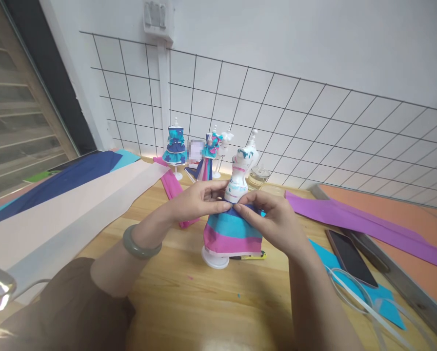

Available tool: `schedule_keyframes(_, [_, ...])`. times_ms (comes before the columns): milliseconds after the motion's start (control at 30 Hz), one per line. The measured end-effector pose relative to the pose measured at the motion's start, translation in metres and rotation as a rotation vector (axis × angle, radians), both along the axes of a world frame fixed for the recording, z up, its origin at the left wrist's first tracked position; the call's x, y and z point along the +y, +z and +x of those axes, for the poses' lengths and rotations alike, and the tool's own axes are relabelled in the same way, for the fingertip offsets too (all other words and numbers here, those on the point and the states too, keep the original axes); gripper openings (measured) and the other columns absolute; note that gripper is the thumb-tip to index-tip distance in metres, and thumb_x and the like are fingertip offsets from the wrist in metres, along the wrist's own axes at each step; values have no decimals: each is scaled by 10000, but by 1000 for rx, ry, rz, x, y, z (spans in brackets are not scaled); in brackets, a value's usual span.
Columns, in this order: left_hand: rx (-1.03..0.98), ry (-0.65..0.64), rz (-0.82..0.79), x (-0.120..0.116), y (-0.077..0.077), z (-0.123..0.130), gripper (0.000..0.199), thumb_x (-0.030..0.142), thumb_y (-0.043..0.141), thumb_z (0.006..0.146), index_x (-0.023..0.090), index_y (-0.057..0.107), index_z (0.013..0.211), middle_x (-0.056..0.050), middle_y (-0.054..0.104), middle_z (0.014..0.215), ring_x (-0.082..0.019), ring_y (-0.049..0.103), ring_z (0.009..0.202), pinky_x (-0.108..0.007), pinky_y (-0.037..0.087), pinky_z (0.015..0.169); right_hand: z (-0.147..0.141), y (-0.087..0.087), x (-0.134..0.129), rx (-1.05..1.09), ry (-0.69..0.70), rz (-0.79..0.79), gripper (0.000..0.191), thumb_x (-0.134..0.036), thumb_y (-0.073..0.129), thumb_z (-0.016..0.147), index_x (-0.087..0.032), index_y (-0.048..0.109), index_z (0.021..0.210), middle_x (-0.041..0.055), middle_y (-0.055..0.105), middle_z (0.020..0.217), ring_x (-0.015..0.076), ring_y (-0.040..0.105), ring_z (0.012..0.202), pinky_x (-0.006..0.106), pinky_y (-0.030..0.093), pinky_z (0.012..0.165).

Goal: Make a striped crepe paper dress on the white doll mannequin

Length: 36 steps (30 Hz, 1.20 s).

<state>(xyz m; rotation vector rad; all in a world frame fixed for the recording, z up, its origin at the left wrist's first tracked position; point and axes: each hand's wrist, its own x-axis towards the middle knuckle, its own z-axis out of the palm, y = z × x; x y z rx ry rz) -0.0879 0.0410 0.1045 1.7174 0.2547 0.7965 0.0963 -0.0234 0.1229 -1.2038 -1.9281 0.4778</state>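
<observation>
A small white mannequin (239, 170) with pink and blue marks stands upright on a round white base (215, 258). Around its lower part hangs a striped skirt (233, 231) in dark blue, light blue and pink. My left hand (207, 200) pinches the skirt's top edge at the waist from the left. From the right, my right hand (268, 212) pinches the same edge, its thumb and fingertips close to those of my left hand. Part of the skirt's right side is hidden behind my right hand.
Dressed mini mannequins (175, 146) stand at the back by a wire grid (240, 92). Long fabric strips (75, 209) lie at the left, a purple one (350, 222) at the right. A phone (350, 258), white cord and yellow cutter (257, 255) rest on the wooden table (189, 312).
</observation>
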Motion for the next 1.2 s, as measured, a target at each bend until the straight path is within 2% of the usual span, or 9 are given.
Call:
schedule_keyframes(167, [27, 48, 16, -4, 2, 2, 306, 294, 598, 817, 137, 604, 1080, -84, 629, 998, -188, 575, 943, -286, 482, 776, -2, -1, 1, 5, -24, -19, 142, -281, 589, 824, -174, 615, 734, -4, 607, 665, 101, 504, 577, 222, 370, 495])
schedule_keyframes(367, [55, 106, 4, -4, 1, 2, 290, 323, 592, 815, 140, 611, 1039, -66, 624, 945, -171, 571, 890, -264, 471, 723, -2, -8, 5, -16, -70, -5, 188, -342, 590, 831, -179, 594, 736, -2, 598, 658, 112, 512, 575, 229, 382, 493])
schedule_keyframes(467, [66, 169, -13, -1, 0, 1, 306, 328, 595, 809, 138, 609, 1049, -65, 625, 932, -165, 573, 852, -260, 465, 691, -1, -9, 7, -98, -116, 122, 151, -338, 609, 822, -189, 603, 801, 18, 619, 740, 144, 552, 658, 265, 434, 574])
schedule_keyframes(533, [55, 228, -27, 1, -1, 1, 317, 343, 593, 807, 136, 605, 1047, -72, 626, 952, -172, 576, 860, -272, 465, 698, -1, -7, 5, -159, -136, 266, 131, -309, 619, 818, -198, 605, 885, 48, 626, 876, 185, 576, 825, 310, 460, 702])
schedule_keyframes(600, [34, 284, -32, 4, -2, 1, 315, 364, 587, 808, 132, 608, 1021, -77, 625, 961, -177, 577, 868, -282, 465, 705, -3, -4, 1, -207, -120, 383, 165, -296, 612, 826, -206, 591, 963, 73, 603, 1009, 216, 544, 995, 353, 441, 831])
schedule_keyframes(667, [12, 332, -36, 6, -3, 1, 307, 378, 586, 804, 126, 616, 977, -74, 625, 937, -174, 576, 857, -281, 460, 701, -6, -1, -4, -262, -75, 451, 221, -307, 609, 830, -206, 572, 1024, 88, 575, 1080, 229, 509, 1065, 380, 413, 894])
schedule_keyframes(833, [-21, 442, -137, 12, -4, 0, 306, 408, 604, 775, 117, 633, 866, -38, 601, 801, -133, 548, 731, -246, 431, 628, -18, -2, -12, -448, 38, 521, 321, -356, 600, 831, -181, 550, 1095, 110, 560, 1054, 241, 508, 970, 393, 431, 808])
schedule_keyframes(1000, [-29, 543, -178, 16, -7, -1, 312, 429, 619, 753, 124, 640, 816, -22, 590, 760, -115, 522, 687, -225, 402, 589, -30, -8, -11, -567, 3, 615, 259, -283, 561, 852, -166, 573, 1082, 118, 574, 1014, 241, 489, 886, 392, 412, 738])
schedule_keyframes(1200, [-77, 514, -265, 15, -7, 0, 339, 386, 661, 722, 123, 657, 936, -42, 629, 824, -125, 557, 726, -245, 440, 652, -36, -15, -7, -599, -45, 756, 149, -119, 485, 860, -173, 614, 912, 73, 590, 794, 191, 445, 710, 336, 358, 622])
